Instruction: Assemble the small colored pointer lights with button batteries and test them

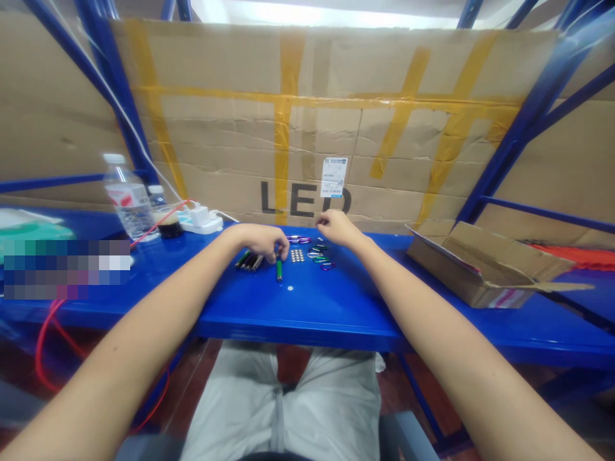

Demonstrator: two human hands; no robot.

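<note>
Blue rack frame [515,137], taped cardboard backing [230,141], seemingly reddish floor [191,366] below.

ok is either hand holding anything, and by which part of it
The left hand grips a slim green cylinder by its far end. Whether the right hand holds anything can't be told.

This looks like a workshop or a storeroom with a place to work. The blue metal desk [307,314] sits between tall blue metal posts [512,128], like big shelves. Behind it stands a huge brown cardboard sheet [225,141] with yellow sticky tape [282,141], black "LED" letters [294,200] and a white paper label [334,177]. An open brown cardboard box [442,274] sits on the right.
</note>
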